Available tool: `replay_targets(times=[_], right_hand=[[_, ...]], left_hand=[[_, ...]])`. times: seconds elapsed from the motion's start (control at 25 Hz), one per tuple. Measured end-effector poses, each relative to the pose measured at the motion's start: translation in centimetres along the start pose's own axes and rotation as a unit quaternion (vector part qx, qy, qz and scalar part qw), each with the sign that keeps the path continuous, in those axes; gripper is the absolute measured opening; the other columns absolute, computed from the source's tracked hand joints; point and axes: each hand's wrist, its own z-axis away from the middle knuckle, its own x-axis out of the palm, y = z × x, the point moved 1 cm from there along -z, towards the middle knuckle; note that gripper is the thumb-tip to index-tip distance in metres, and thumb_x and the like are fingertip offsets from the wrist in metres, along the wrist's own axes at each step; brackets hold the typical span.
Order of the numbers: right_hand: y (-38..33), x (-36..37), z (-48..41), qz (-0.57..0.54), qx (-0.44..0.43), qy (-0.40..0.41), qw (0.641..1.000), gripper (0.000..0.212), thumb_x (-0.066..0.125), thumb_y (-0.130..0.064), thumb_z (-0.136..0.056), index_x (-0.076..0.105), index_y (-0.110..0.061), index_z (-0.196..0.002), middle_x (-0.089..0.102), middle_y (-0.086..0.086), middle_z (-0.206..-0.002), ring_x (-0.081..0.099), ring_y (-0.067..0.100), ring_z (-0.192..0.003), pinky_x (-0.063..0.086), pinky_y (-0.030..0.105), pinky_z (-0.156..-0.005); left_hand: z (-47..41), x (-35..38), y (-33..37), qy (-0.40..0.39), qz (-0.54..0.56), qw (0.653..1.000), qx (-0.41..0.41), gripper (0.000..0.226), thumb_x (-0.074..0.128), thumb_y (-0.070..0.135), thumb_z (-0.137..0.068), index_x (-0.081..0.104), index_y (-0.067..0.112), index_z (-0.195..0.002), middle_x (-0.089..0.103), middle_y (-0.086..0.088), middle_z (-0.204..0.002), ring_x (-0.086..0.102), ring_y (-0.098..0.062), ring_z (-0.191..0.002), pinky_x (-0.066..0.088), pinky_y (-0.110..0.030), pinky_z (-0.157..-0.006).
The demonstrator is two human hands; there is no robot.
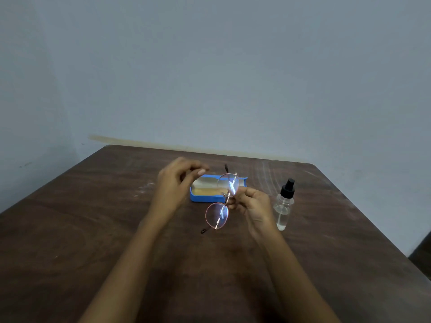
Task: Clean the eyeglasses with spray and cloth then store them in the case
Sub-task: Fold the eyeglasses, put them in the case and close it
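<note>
Round thin-rimmed eyeglasses (pixel 217 215) hang above the table, turned on end so one lens sits over the other. My right hand (pixel 250 205) pinches them at the bridge. My left hand (pixel 177 180) hovers to their left with fingers loosely curled, and I cannot see anything in it. Behind the glasses lies the blue case (pixel 203 198), open, with a pale lining. A clear spray bottle (pixel 283 206) with a black pump top stands to the right of my right hand. I see no cloth.
A dark brown wooden table (pixel 93 241) carries everything; its far edge meets a pale blue-grey wall. The table's right edge runs diagonally at the right, with dark floor beyond it.
</note>
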Motion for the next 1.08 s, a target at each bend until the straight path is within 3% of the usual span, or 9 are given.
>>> replay_targets(times=[0.24, 0.4, 0.52, 0.72, 0.84, 0.96, 1.08], right_hand=[[-1.3, 0.3, -0.2, 0.115, -0.019, -0.075, 0.99, 0.008, 0.064, -0.003, -0.081, 0.066, -0.003, -0.073, 0.061, 0.006, -0.059, 0.057, 0.007, -0.049, 0.05, 0.015, -0.05], [-1.6, 0.1, -0.5, 0.14, -0.022, -0.101, 0.985, 0.016, 0.062, 0.002, -0.081, 0.065, -0.006, -0.069, 0.059, -0.001, -0.05, 0.055, 0.002, -0.042, 0.049, 0.013, -0.048], [-1.5, 0.0, -0.7, 0.158, -0.016, -0.118, 0.98, 0.007, 0.06, 0.003, -0.082, 0.065, 0.003, -0.076, 0.057, 0.006, -0.055, 0.054, 0.001, -0.04, 0.048, 0.012, -0.048], [-1.0, -0.2, -1.2, 0.163, 0.001, -0.128, 0.978, 0.019, 0.06, 0.001, -0.082, 0.062, 0.016, -0.094, 0.057, 0.01, -0.061, 0.053, 0.001, -0.04, 0.047, 0.012, -0.047], [-0.7, -0.1, -1.4, 0.154, 0.016, -0.129, 0.98, 0.011, 0.063, -0.002, -0.08, 0.068, 0.006, -0.086, 0.06, 0.012, -0.066, 0.055, 0.01, -0.053, 0.046, 0.017, -0.053], [-0.4, -0.1, -1.7, 0.098, 0.039, -0.141, 0.984, 0.009, 0.065, -0.002, -0.077, 0.071, -0.007, -0.075, 0.065, 0.013, -0.073, 0.056, 0.022, -0.071, 0.046, 0.027, -0.068], [-0.3, -0.7, -1.8, 0.029, 0.061, -0.15, 0.986, 0.014, 0.059, 0.0, -0.08, 0.071, -0.007, -0.078, 0.072, 0.001, -0.067, 0.063, 0.01, -0.064, 0.052, 0.019, -0.064]], left_hand=[[-5.3, 0.8, 2.1, -0.18, -0.124, 0.972, 0.081, 0.018, 0.062, 0.012, -0.083, 0.073, 0.021, -0.093, 0.055, 0.003, -0.084, 0.044, -0.012, -0.085, 0.031, -0.005, -0.068], [-6.1, 1.2, 1.5, -0.297, -0.135, 0.942, 0.083, 0.026, 0.059, 0.005, -0.083, 0.073, 0.025, -0.091, 0.058, 0.005, -0.087, 0.043, 0.006, -0.079, 0.029, 0.002, -0.066], [-6.2, 1.5, 1.0, -0.347, -0.129, 0.926, 0.079, 0.028, 0.06, 0.001, -0.082, 0.073, 0.025, -0.089, 0.061, 0.003, -0.087, 0.045, 0.017, -0.076, 0.031, 0.002, -0.064], [-6.4, 1.7, 0.2, -0.374, -0.121, 0.916, 0.077, 0.028, 0.061, -0.001, -0.078, 0.072, 0.024, -0.084, 0.059, 0.016, -0.078, 0.045, 0.018, -0.074, 0.032, -0.001, -0.062], [-6.4, 1.7, -0.7, -0.351, -0.109, 0.929, 0.048, 0.033, 0.059, -0.004, -0.078, 0.072, 0.026, -0.082, 0.06, 0.016, -0.073, 0.05, 0.015, -0.069, 0.035, -0.003, -0.061], [-6.0, 1.5, -1.3, -0.322, -0.074, 0.944, 0.006, 0.033, 0.058, -0.004, -0.078, 0.071, 0.026, -0.08, 0.059, 0.017, -0.068, 0.056, 0.014, -0.062, 0.04, -0.001, -0.058], [-5.6, 1.0, -1.8, -0.279, -0.029, 0.96, -0.012, 0.03, 0.061, -0.004, -0.077, 0.073, 0.024, -0.076, 0.064, 0.019, -0.065, 0.06, 0.012, -0.063, 0.044, -0.002, -0.063]])
